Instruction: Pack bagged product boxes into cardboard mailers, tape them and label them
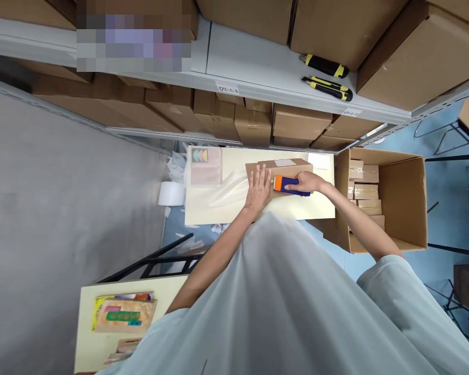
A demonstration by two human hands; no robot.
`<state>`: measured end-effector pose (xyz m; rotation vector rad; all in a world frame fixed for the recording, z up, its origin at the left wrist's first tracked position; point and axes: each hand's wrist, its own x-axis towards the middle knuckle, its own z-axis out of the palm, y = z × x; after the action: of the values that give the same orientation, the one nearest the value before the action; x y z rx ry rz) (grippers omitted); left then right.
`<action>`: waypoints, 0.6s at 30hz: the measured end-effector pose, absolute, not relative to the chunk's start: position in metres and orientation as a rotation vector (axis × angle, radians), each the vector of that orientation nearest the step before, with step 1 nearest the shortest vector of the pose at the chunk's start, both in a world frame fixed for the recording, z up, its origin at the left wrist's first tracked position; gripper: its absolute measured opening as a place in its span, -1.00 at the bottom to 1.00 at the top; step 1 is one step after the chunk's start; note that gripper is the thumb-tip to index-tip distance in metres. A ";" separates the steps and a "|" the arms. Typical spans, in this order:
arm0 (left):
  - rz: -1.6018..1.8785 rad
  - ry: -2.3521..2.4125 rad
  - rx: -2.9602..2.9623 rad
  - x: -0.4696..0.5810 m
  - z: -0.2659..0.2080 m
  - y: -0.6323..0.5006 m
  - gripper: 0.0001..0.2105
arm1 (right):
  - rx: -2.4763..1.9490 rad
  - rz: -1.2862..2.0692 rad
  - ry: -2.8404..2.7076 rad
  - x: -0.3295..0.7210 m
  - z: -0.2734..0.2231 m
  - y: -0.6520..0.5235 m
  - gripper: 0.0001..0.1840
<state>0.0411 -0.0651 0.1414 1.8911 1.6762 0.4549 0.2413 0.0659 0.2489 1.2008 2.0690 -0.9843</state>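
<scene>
On the cream tabletop [234, 208] lies a brown cardboard box [293, 167] with a white label [284, 162] on its upper side. My left hand [259, 187] rests flat on the box's left part, fingers stretched out. Wrapped around a dark-blue-and-orange hand tool [293, 185], my right hand [308, 182] holds it over the front side of the box. The tool's orange end points left, towards my left hand. Its exact kind, and whether it touches the cardboard, I cannot make out.
A large open carton [404, 198] with several small boxes [366, 191] stands to the right. A flat pinkish packet [206, 166] lies on the table's left. Above the table, a grey shelf [250, 57] holds cartons and two utility knives [326, 87]. Books [125, 315] lie on a lower-left table.
</scene>
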 end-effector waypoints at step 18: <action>0.253 1.389 2.095 -0.011 0.128 -0.109 0.09 | 1.048 -1.240 1.963 0.247 0.247 0.027 -0.20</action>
<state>-0.0113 -0.1091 0.1282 2.0948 1.3888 0.2527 0.2467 0.0266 0.2471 1.0484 1.9631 -1.2398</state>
